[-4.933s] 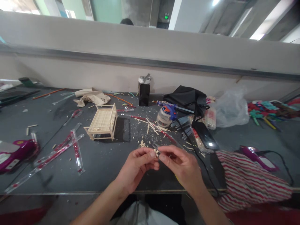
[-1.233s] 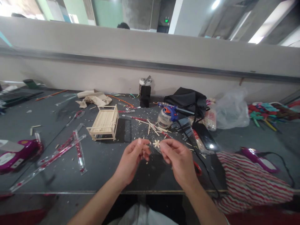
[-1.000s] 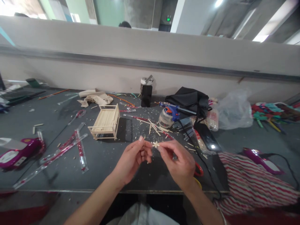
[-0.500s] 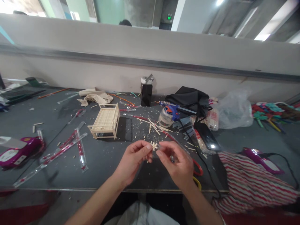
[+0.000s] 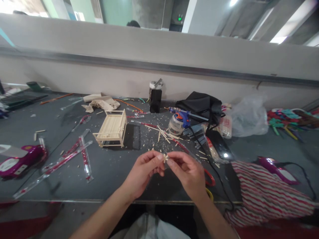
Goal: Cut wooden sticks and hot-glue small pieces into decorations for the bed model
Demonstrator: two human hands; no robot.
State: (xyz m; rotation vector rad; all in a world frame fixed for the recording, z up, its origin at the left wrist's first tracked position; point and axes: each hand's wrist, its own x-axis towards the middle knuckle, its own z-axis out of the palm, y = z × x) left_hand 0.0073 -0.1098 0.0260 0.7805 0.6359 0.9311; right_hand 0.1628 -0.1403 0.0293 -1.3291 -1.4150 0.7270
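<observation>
My left hand point(image 5: 143, 172) and my right hand point(image 5: 187, 173) meet above the near edge of the dark table point(image 5: 112, 172). Both pinch a tiny star-shaped piece of short wooden sticks point(image 5: 165, 157) between thumb and fingertips. A small wooden stick bed point(image 5: 111, 128) stands on the table to the left of my hands. Loose wooden sticks point(image 5: 163, 134) and chips lie scattered just beyond my fingers.
A blue glue gun point(image 5: 183, 117) rests on a clear tape roll, its black cable running toward me. Behind are a black bottle point(image 5: 155, 98), black bag point(image 5: 200, 104), phone point(image 5: 219, 144) and plastic bag point(image 5: 246, 117). Red-yellow scissors point(image 5: 208, 181), striped cloth point(image 5: 264, 196), chopstick wrappers point(image 5: 74, 156) lie around.
My hands dropped slightly toward me and closed tighter on the stick star. The left fingers, partly lifted a second ago, now pinch it together with the right.
</observation>
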